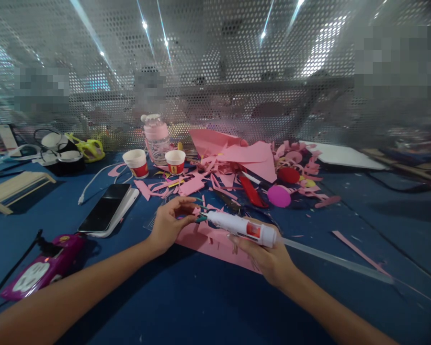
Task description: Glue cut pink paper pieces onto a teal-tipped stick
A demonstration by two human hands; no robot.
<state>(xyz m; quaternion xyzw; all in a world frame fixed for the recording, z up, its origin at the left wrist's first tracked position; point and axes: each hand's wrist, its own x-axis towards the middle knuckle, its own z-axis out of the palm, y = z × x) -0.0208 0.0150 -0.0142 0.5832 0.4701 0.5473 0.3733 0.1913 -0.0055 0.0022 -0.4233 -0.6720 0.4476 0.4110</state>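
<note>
My right hand point(269, 256) is wrapped round a white hot glue gun point(233, 224) with a red-orange window in its side. A long translucent glue stick point(337, 261) trails out of its back end. The nozzle points left, close to the fingertips of my left hand point(170, 220). Those fingers are pinched on what looks like a small pink paper piece point(196, 211), partly hidden, with teal bits at the fingertips. Under both hands a pink paper sheet point(219, 247) lies on the blue table.
A heap of pink paper scraps point(230, 160) sits behind my hands, with a red cutter point(252, 190) and a magenta disc point(279, 196). Paper cups point(135, 163), a bottle point(157, 139), a phone point(106, 207) and a purple power strip point(45, 266) stand left. A perforated metal screen point(215, 62) closes the back.
</note>
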